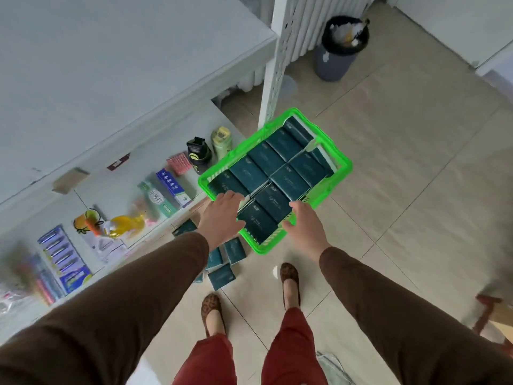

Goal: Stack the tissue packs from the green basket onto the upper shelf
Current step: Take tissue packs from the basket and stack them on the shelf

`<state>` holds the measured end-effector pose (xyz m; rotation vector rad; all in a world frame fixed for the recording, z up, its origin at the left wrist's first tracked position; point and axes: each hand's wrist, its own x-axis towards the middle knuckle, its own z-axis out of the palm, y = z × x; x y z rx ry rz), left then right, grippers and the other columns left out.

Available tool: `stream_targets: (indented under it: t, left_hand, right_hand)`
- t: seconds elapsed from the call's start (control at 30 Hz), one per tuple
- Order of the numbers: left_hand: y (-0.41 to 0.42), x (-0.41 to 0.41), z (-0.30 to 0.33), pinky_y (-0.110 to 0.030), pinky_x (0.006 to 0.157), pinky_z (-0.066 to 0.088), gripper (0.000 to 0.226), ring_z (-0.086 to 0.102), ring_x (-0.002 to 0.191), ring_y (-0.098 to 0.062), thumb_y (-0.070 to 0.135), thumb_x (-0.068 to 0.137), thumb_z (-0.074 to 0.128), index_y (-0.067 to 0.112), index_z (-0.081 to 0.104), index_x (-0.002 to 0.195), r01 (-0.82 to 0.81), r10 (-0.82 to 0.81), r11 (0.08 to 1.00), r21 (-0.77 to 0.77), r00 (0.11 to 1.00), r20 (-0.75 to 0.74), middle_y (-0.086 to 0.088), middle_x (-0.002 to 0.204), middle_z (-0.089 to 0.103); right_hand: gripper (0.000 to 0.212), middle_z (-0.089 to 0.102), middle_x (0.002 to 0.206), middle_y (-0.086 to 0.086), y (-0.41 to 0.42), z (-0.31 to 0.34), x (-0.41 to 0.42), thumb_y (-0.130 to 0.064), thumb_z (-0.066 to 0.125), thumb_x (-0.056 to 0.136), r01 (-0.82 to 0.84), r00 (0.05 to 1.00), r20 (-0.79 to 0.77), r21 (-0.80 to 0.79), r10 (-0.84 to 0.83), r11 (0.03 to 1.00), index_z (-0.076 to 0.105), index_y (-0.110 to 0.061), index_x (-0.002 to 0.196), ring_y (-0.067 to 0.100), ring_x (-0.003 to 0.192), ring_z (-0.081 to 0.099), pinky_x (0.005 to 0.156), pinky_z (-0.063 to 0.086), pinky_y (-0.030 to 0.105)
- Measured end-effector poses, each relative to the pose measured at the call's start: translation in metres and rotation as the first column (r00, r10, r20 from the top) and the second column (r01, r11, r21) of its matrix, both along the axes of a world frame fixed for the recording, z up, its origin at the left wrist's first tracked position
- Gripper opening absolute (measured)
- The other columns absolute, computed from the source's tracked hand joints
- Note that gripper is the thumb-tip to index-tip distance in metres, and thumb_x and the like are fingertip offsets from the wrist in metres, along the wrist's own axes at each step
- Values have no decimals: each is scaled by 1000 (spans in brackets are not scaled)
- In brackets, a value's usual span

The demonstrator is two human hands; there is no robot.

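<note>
I am looking down past both arms at the green basket (344, 165), which sits on the floor (416, 162) just beside the white shelf post (273, 79), close enough that packs can go straight up to the upper shelf (111, 65), whose pale top shows bare at the left. The basket is filled with dark teal tissue packs (266, 158) lying flat in two rows, so the near ones come out first. My left hand (222, 215) rests over the near left corner of the basket, fingers fairly straight and spread across a pack; its grip looks loose, with nothing held. My right hand (304, 218) is at the near right edge, fingers bent down beside a pack, but I cannot tell whether they pinch it. Several loose packs (222, 276) lie on the floor near the basket's near corner, probably spilled. The lower shelf (91, 187) carries assorted goods.
</note>
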<state>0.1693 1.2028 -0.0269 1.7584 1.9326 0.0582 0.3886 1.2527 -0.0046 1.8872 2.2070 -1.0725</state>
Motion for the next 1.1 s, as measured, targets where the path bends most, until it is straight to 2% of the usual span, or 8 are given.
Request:
stream_targets:
  t: [0.23,0.37,0.5,0.63,0.73,0.87,1.0,1.1]
  left_hand:
    - [41,38,-78,-42,97,45,79,43,123,-27,35,76,77,18,37,142,-8,-17,984,-176,991,-135,-5,136,43]
    - [56,50,-111,-37,88,44,58,45,118,-25,18,76,69,23,48,130,219,-254,964,-151,926,-280,-2,132,47]
    - [55,47,-133,-39,96,42,42,48,116,-27,13,81,57,17,54,122,411,-426,904,-117,850,-311,-4,123,53]
    - [53,42,-140,-39,100,37,32,50,106,-29,10,83,54,13,58,114,515,-491,857,-18,805,-334,-5,111,57]
    - [54,41,-142,-41,99,37,24,49,100,-30,6,88,48,12,57,109,581,-529,813,24,756,-385,-5,105,54]
    - [62,45,-139,-43,94,37,25,47,96,-30,5,94,36,11,60,99,640,-582,768,-25,681,-445,-6,99,50]
    - [57,43,-145,-46,112,26,35,50,110,-30,10,88,45,13,59,120,631,-600,770,-89,672,-434,-4,112,57]
    - [54,46,-143,-45,114,22,49,51,116,-27,17,80,55,19,54,129,601,-605,784,-153,686,-405,0,117,60]
  right_hand:
    - [51,50,135,13,62,-90,-3,-19,67,92,-119,985,122,-43,124,992,46,-8,137,29,126,49,104,43,37]
    - [51,51,130,11,74,-126,-20,-34,70,88,-141,952,268,-52,150,989,48,-10,128,29,123,50,102,43,38]
    - [50,50,127,6,60,-149,-29,-37,72,85,-143,917,378,21,124,990,46,-19,123,27,120,46,93,43,38]
    - [46,50,128,5,47,-159,-28,-27,68,87,-136,921,377,79,97,988,43,-21,125,26,118,45,93,39,37]
    - [65,50,131,5,47,-163,-28,-29,70,87,-90,936,346,53,66,995,34,-18,140,26,120,45,96,38,35]
    - [67,53,124,8,65,-165,-23,-48,79,75,-61,926,374,31,45,998,45,-15,123,27,119,46,96,39,37]
    - [56,54,122,6,72,-161,-15,-51,75,76,-67,935,352,60,42,996,54,-16,115,28,117,46,95,39,39]
    - [51,53,117,6,65,-149,-5,-46,77,74,14,985,167,135,-37,991,54,-16,109,29,111,48,93,41,39]
